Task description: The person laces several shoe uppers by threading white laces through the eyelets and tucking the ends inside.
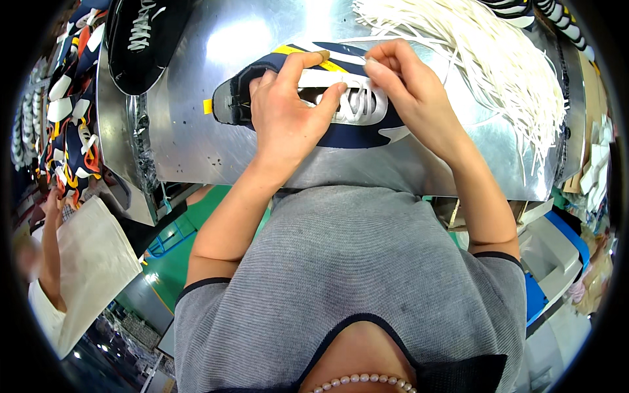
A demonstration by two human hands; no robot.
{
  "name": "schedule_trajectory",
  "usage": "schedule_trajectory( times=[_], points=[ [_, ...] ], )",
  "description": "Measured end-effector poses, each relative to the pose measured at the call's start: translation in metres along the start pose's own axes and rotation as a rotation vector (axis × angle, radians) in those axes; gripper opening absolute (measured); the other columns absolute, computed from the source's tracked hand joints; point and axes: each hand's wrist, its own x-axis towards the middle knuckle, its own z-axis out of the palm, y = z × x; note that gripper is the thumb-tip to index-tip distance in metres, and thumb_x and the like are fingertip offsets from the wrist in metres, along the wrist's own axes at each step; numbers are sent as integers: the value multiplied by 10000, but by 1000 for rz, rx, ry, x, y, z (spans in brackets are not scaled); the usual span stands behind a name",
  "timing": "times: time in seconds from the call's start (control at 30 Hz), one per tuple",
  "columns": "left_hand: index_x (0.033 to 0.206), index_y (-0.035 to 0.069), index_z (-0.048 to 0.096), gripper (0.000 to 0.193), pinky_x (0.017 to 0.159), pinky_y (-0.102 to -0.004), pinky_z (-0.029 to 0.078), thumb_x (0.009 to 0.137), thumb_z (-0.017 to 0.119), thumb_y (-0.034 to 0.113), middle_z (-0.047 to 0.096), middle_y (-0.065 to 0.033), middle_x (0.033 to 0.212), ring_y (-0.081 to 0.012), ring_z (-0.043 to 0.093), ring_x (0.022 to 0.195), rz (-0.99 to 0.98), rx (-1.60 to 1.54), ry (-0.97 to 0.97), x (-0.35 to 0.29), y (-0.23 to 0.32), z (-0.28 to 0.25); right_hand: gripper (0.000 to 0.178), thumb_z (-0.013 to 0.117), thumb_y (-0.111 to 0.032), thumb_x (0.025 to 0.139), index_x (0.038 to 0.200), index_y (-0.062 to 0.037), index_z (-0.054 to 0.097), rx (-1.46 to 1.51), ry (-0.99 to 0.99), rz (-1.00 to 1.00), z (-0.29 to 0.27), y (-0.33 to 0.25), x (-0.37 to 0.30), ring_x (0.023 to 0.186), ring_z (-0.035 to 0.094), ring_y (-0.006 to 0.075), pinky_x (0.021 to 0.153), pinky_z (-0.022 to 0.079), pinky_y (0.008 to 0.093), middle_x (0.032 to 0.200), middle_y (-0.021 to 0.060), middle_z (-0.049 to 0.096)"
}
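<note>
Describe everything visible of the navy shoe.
The navy shoe, seemingly fabric, lies on a metal table, its grey heel toward the left with a small yellow tab. It has white and yellow panels and criss-crossed white laces. The left hand holds it near the middle; the right hand is at its far side.

Metal bench (190, 154) — navy shoe (350, 136), white laces (501, 72) heaped.

Green floor (173, 275), eight o'clock
A blue frame (171, 245) there, a co-worker (51, 255) beyond (beside a pale sheet (98, 268)); a grey container (552, 257) toward four.
</note>
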Motion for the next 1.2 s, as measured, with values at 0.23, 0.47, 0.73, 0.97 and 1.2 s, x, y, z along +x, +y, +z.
schedule_trajectory(
  times=[0.23,0.47,0.73,0.97,1.2],
  points=[
    [1124,51,665,395,863,-342,470,778,818,164,738,-78,1082,-224,650,915,-11,38,-56,-1,8,-5,108,643,-168,927,914,-63,621,-292,-63,-191,-8,3,-10,621,627,286,560,460,390,694,91,648],
    [1123,110,681,349,737,-367,439,783,757,140,700,-68,854,-254,555,744,-7,-40,-61,-10,8,-2,153,687,-78,751,882,-26,629,-709,-164,-469,4,-6,5,610,656,302,539,490,393,663,109,651],
    [1224,54,617,422,852,-349,515,811,701,22,693,-123,1130,-233,646,887,-143,-307,-147,-10,-4,-8,165,639,-201,911,937,-39,654,-517,-341,-154,-20,-18,9,721,664,324,663,497,441,741,107,676],
    [1278,-23,548,461,878,-258,534,834,673,-42,648,-117,1159,-142,642,1018,-335,-524,-242,4,19,-2,168,732,-154,863,996,-66,682,-109,255,-64,1,31,-16,537,552,117,498,415,269,626,44,594],
    [1314,0,534,533,926,-279,495,815,720,11,664,-83,1122,-135,645,992,-555,-746,-581,22,19,-35,264,759,-57,797,1046,-131,714,-124,264,-454,0,32,-24,506,527,120,467,398,268,653,11,606]
  ],
)
